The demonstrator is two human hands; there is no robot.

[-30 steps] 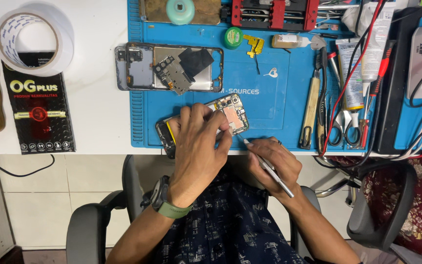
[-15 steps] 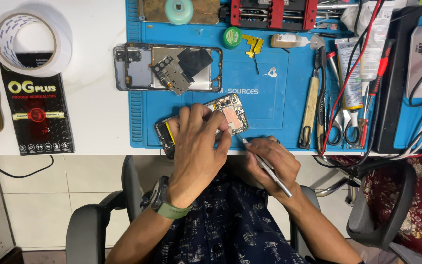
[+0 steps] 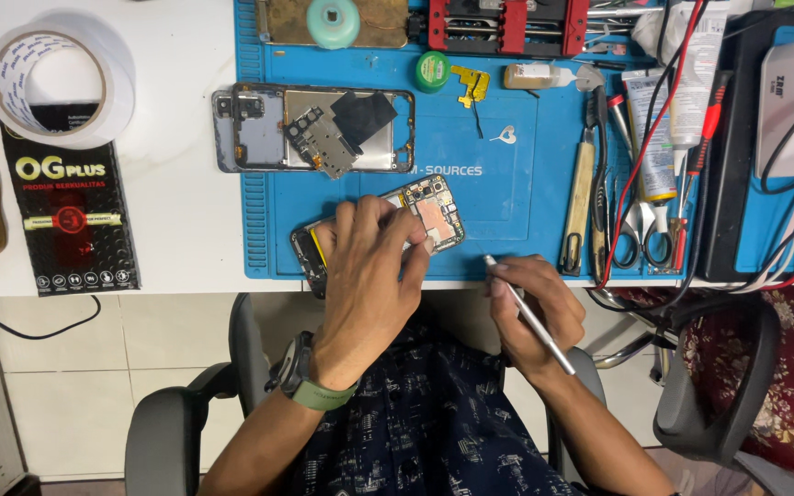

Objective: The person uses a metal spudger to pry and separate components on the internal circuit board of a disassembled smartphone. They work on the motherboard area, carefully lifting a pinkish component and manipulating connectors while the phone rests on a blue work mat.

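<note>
Fingers of the left hand (image 3: 374, 276) press down on an opened phone (image 3: 388, 230) that lies on the near edge of a blue work mat (image 3: 507, 193); the hand covers most of the phone's middle, and the fingers are spread over it rather than closed around it, so this is a flat hold and not a clamp. Beyond the fingertips the phone's bare circuit board (image 3: 434, 209) shows, with small camera parts at its far corner. A watch with a green strap (image 3: 310, 381) sits on the left wrist.

Just to the right of that hand, the right hand (image 3: 530, 308) is closed around a slim metal tool (image 3: 527, 312), held like a pen, its tip pointing toward the phone but apart from it, near the mat's front edge.

Farther from the left hand, across the mat, lies a second phone frame (image 3: 314, 129) with loose plates on it. To the right of the right hand lie scissors (image 3: 645, 230) and a wooden-handled tool (image 3: 579, 197), near red and black cables (image 3: 691, 138). Well to the left of the left hand, on the white table (image 3: 176, 220), sit a roll of tape (image 3: 52, 83) and a black flat package (image 3: 71, 216).
</note>
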